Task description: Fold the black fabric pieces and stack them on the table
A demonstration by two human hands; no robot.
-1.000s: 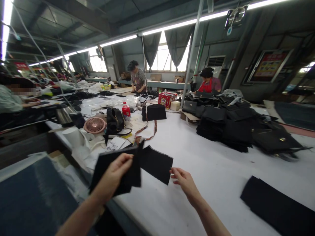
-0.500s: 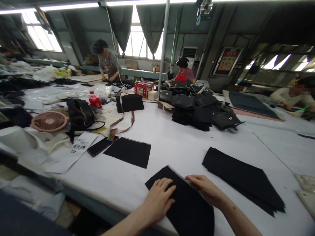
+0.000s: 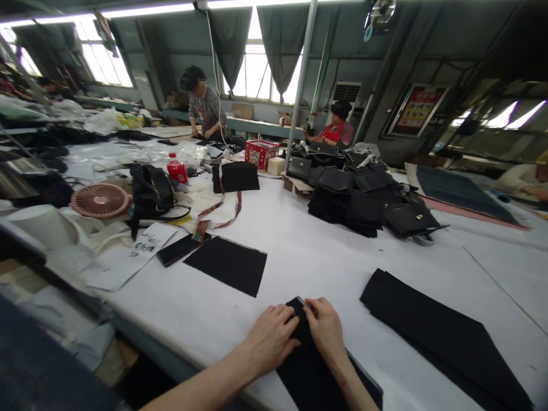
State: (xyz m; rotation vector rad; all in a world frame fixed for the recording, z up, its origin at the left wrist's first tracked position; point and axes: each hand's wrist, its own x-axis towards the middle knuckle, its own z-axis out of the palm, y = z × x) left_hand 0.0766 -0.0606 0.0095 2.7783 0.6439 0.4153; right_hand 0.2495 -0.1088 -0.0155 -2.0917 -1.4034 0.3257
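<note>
A black fabric piece (image 3: 308, 365) with a thin grey edge lies on the white table near its front, partly covered by my hands and forearms. My left hand (image 3: 274, 334) rests on its left side, fingers bent a little and thumb held apart. At the far corner, my right hand (image 3: 324, 325) has its thumb and fingers closed on the grey edge. Another black piece (image 3: 229, 264) lies flat farther left. To the right sits a stack of black pieces (image 3: 440, 337).
Left are a phone (image 3: 182, 249), a sheet with handwriting (image 3: 128, 260), a pink fan (image 3: 101, 200), a black bag (image 3: 149, 194) and a red bottle (image 3: 176, 169). Black bags (image 3: 351, 185) are heaped beyond, near a pole (image 3: 302, 80). Several people work farther off.
My right hand has moved left and away from me along the edge to the far corner and closed on it. The left hand stays on the fabric. The view has shifted slightly.
</note>
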